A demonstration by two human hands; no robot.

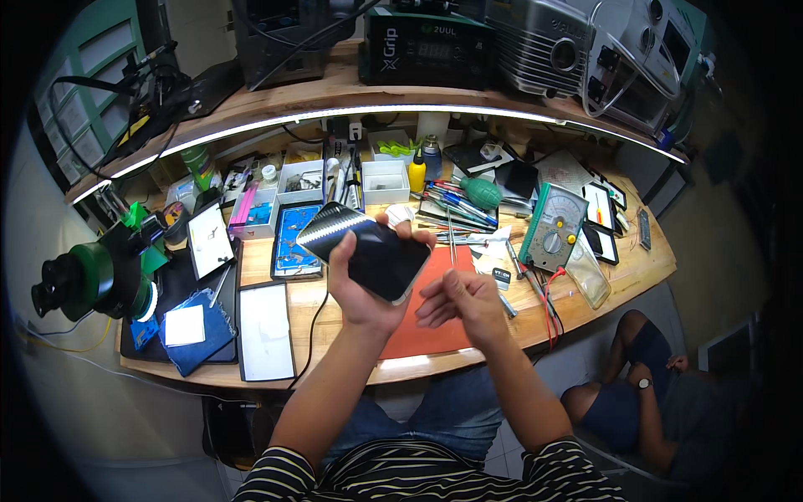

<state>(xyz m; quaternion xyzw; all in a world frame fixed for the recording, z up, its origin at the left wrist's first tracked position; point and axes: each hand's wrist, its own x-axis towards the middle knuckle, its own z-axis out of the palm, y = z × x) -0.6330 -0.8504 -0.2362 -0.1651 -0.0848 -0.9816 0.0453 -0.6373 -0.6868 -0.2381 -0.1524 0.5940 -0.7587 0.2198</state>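
My left hand (366, 297) is closed around a dark-screened smartphone (378, 255), its thumb on one edge and its fingertips on the other. The phone is tilted above the work mat, and bright reflected light stripes its upper left part. My right hand (467, 303) is just right of the phone, apart from it, with the thumb against curled fingers. Thin metal tweezers (452, 238) point away from its pinch. An orange-red mat (427, 333) lies on the wooden bench under both hands.
A green analog multimeter (554, 224) with red leads stands at the right. Pens and tools (460, 203) lie behind the mat. A microscope (92, 276) is at the left, near a white-faced tray (266, 330). Above runs a lit shelf (335, 117). Another person (644, 393) sits at lower right.
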